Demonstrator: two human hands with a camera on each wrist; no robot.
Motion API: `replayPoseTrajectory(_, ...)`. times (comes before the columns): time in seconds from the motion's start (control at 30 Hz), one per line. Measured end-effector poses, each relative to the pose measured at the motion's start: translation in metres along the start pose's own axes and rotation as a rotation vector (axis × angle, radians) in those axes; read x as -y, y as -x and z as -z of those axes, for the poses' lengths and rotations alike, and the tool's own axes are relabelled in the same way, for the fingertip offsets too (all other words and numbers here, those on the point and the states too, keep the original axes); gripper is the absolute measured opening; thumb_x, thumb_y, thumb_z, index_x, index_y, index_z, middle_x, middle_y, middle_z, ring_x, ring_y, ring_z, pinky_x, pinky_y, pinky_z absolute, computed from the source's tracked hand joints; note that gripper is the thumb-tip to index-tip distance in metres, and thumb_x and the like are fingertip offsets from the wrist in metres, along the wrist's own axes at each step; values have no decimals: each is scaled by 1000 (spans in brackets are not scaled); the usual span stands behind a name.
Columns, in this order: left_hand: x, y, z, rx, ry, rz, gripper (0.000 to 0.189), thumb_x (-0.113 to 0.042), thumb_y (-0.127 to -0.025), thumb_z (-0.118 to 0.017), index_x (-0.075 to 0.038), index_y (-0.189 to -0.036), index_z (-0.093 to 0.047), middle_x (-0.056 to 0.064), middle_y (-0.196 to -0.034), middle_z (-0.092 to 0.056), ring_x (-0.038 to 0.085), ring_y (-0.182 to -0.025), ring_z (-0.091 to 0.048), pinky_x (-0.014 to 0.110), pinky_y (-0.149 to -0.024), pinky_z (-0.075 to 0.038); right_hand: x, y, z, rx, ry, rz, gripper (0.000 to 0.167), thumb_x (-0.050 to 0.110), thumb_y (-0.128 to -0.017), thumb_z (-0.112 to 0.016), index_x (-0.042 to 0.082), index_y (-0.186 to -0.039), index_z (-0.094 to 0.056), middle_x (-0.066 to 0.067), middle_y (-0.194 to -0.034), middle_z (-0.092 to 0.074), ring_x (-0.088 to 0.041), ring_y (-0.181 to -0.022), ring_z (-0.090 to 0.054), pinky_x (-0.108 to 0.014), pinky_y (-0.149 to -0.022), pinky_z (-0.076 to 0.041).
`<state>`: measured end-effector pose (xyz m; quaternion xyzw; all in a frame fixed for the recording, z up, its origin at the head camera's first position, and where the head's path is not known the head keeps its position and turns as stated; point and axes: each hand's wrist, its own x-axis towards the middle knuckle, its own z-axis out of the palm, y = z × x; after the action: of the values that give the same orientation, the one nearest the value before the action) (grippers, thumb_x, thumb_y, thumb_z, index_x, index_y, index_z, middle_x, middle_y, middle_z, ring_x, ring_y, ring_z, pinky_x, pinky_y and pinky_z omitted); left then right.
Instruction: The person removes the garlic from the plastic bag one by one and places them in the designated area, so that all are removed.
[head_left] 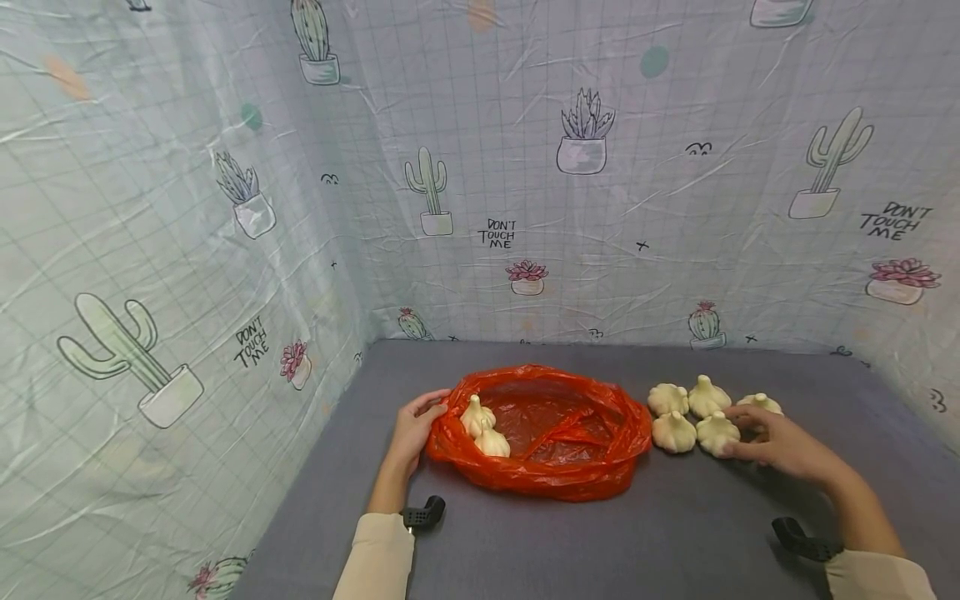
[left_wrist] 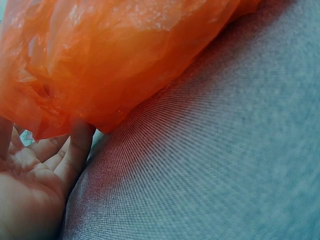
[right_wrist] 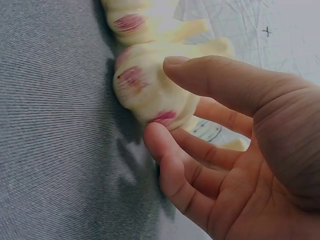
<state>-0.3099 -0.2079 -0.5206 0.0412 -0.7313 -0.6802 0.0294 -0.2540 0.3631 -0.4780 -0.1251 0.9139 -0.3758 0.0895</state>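
A red plastic bag [head_left: 540,482] lies on the grey table with its mouth spread wide. Inside its left end sit two garlic bulbs [head_left: 492,443]. My left hand [head_left: 411,429] holds the bag's left edge; in the left wrist view its fingertips [left_wrist: 81,132] meet the thin plastic. To the right of the bag, my right hand [head_left: 787,446] has thumb and fingers around the near right garlic bulb [head_left: 715,433] of a cluster. The right wrist view shows this pale bulb [right_wrist: 145,82] with purple patches, between the thumb [right_wrist: 210,72] and the fingertips below.
Beside the gripped bulb stand several more garlic bulbs: one at front left [head_left: 673,432], two behind [head_left: 707,397], and one [head_left: 761,403] partly behind my right hand. A cloth printed with cacti [head_left: 585,250] hangs at the back and left of the table [head_left: 510,550].
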Motion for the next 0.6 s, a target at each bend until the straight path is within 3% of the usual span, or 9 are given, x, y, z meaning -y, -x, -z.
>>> replayPoseTrajectory(0.13,0,0,0,1,2,3,31,-15,-98,-66,-13,-129,-72,12,-131,-69,18,-111,-66,30,-92,-56,4,4,2,-24,-1,27,57,22,-97,-71,-7,-140,-47,-37,-128,-57,-21,-94,-67,-35,-64,-52)
replayPoseTrajectory(0.37,1,0,0,8,3,4,31,-16,-98,-66,-13,-129,-71,12,-131,-69,18,-110,-66,30,-92,-56,15,9,13,-53,7,20,55,25,-100,-67,-4,-142,-46,-33,-132,-58,-30,-100,-68,-39,-69,-53)
replayPoseTrajectory(0.5,1,-1,0,10,1,4,31,-17,-99,-66,-13,-129,-71,13,-130,-69,18,-110,-66,30,-91,-56,33,11,16,-108,46,35,58,30,-101,-66,-1,-146,-46,-29,-131,-60,-10,-90,-65,-34,-67,-52)
replayPoseTrajectory(0.6,0,-2,0,6,2,4,31,-16,-99,-66,-13,-129,-72,12,-129,-69,18,-109,-66,30,-91,-56,51,9,12,-149,54,71,56,29,-100,-66,1,-146,-49,-26,-128,-63,-2,-85,-61,-33,-64,-51)
